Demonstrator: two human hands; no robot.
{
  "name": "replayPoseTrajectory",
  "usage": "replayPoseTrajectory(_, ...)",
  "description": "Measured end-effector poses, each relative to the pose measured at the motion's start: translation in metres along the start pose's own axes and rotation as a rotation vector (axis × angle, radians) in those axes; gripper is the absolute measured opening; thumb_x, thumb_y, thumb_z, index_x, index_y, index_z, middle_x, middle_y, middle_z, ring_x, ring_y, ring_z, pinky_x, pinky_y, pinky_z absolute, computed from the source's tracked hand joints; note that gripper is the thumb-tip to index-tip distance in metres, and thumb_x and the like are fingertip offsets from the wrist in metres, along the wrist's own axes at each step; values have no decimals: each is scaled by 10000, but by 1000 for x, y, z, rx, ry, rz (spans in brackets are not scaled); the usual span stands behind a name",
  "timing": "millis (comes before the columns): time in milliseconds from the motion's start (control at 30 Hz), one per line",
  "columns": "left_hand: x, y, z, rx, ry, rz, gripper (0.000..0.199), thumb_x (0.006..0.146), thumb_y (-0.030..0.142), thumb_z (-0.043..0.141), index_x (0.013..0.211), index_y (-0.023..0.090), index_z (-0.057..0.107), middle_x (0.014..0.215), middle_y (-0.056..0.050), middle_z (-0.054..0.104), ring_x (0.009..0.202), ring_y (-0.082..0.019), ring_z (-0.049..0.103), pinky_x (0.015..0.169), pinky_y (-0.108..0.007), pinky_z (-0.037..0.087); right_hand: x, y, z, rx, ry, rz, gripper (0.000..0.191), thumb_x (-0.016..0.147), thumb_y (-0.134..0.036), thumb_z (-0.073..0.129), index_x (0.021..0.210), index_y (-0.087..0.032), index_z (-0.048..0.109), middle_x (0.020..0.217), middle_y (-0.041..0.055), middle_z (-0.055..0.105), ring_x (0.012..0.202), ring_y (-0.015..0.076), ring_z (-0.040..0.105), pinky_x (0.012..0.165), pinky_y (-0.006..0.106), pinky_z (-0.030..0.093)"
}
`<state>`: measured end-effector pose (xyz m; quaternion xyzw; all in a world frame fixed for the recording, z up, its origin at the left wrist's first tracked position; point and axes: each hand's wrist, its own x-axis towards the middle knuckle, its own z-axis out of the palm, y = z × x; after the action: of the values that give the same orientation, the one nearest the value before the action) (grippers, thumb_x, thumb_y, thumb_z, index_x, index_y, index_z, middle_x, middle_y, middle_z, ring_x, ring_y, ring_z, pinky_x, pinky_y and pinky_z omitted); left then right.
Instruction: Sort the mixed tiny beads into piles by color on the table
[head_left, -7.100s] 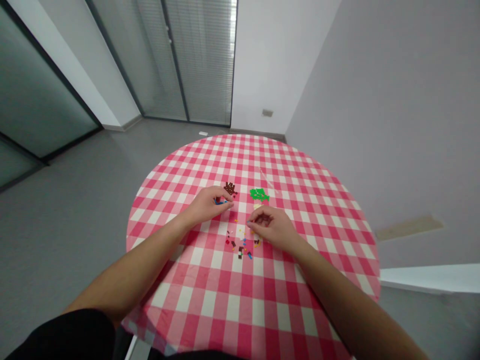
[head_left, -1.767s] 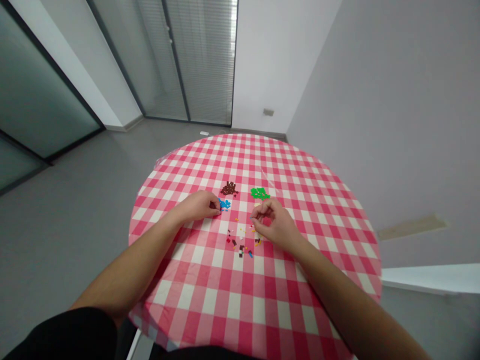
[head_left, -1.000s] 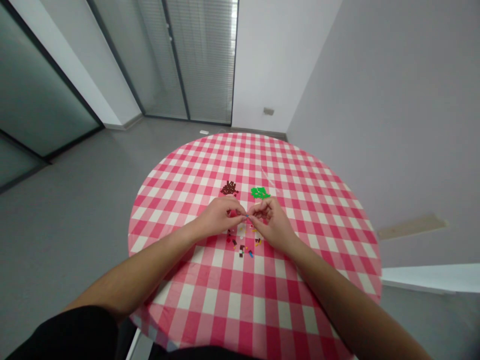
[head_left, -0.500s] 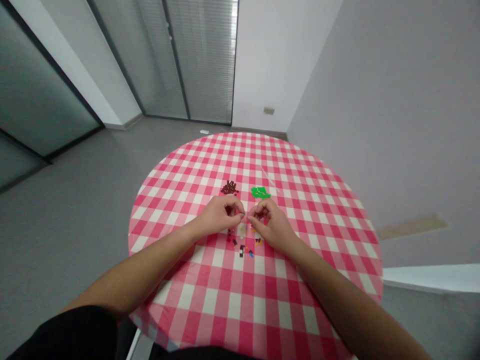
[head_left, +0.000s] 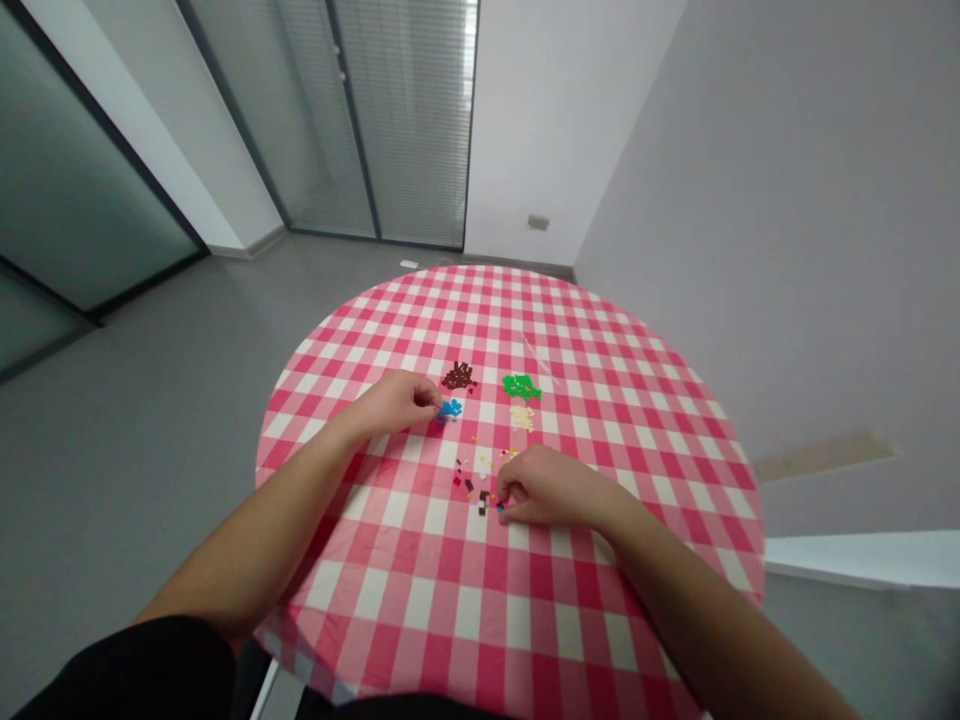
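Far left there was a dark glass panel (head_left: pixel 52 170), then a glass door with slatted blinds (head_left: pixel 409 110) further back. A grey floor (head_left: pixel 127 470) ran up to a round table with a pink-and-white gingham tablecloth (head_left: pixel 360 330) on it. Some black clothing (head_left: pixel 127 675) poked in at the bottom left corner.

The left hand (head_left: pixel 394 403) lay out on the cloth, fingers (head_left: pixel 429 398) bunched pretty narrow, tips right at the edge of a little pile of blue bricks (head_left: pixel 450 409). Honestly couldn't tell if it had one pinched, way too small to see. Just above that pile sat a dark brown pile of bricks (head_left: pixel 459 376).

Down the middle was a loose scatter of tiny mixed-colour bricks (head_left: pixel 480 480), with reds, yellows and dark ones spread out below the piles. The right hand (head_left: pixel 551 492) came in from the right, its fingers (head_left: pixel 506 492) curled down narrow into the lower end of that scatter. Same deal here, no way to tell if they were holding a piece.

Further right sat a green pile of bricks (head_left: pixel 521 386), with a cream pile of bricks (head_left: pixel 523 417) just below it. Behind all that was a pale wall (head_left: pixel 750 200) with a small socket plate (head_left: pixel 538 222).
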<state>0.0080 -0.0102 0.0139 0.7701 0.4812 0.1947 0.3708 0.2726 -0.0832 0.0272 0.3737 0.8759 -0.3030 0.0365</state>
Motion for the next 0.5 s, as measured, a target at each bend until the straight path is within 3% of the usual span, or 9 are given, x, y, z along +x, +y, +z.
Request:
replayPoseTrajectory(167,-1,3,-1,149,-81,33,153,761,177,582,765,188,734,734,-3,714,672,-131,608,621,-243,421,0,2,2,-19,22,-32,87,773,-158,681,770,-207,753,700,13,694,568,113,515,557,258,330)
replayPoseTrajectory(333,-1,13,2,231,-111,199,181,737,95,598,790,183,748,934,-48,730,849,-171,647,805,-279,467,0,1,0,6,19,-26,145,782,-148,662,858,-208,771,750,15,715,604,118,552,582,252,357)
replayPoseTrajectory(500,2,18,10,326,-167,234,217,727,65,595,778,187,767,861,-63,695,859,-195,620,792,-296,445,2,3,3,5,2,-46,141,779,-212,735,911,-209,784,802,23,735,653,134,585,603,253,373)
